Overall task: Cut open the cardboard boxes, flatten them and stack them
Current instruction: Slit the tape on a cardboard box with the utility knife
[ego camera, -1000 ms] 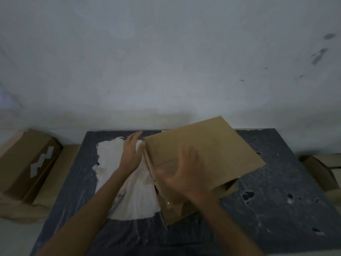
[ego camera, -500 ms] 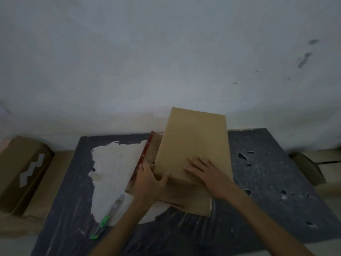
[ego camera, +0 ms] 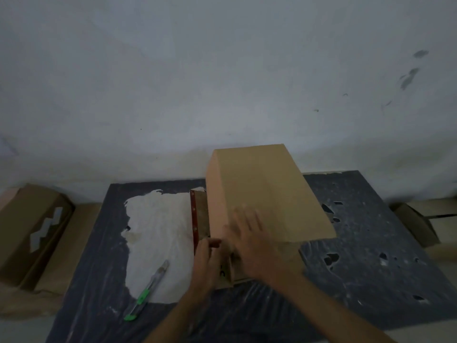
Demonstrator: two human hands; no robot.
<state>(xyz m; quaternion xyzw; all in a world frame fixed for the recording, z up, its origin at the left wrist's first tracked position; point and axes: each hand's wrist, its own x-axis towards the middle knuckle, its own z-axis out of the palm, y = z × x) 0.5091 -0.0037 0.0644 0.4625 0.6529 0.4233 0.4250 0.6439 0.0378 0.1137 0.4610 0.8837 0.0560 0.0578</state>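
While the cardboard box [ego camera: 269, 194] sits on the dark counter [ego camera: 371, 243] near the back wall [ego camera: 222, 82], partly over a flat red-edged cardboard piece [ego camera: 198, 214], both hands work at its near end. Left grip [ego camera: 206, 264] is curled on the box's near-left bottom corner, thumb on top, pinching a flap edge. Right grip [ego camera: 257, 246] is blurred, w/ fingers straight & spread over the near face, holding nothing; contact can't be told. Green-ended utility knife [ego camera: 148, 288] lies apart, left of the hands, on the counter's white patch [ego camera: 158, 231]. Off the counter: 2nd box [ego camera: 32, 231] at left, 3rd box [ego camera: 415, 224] at right.
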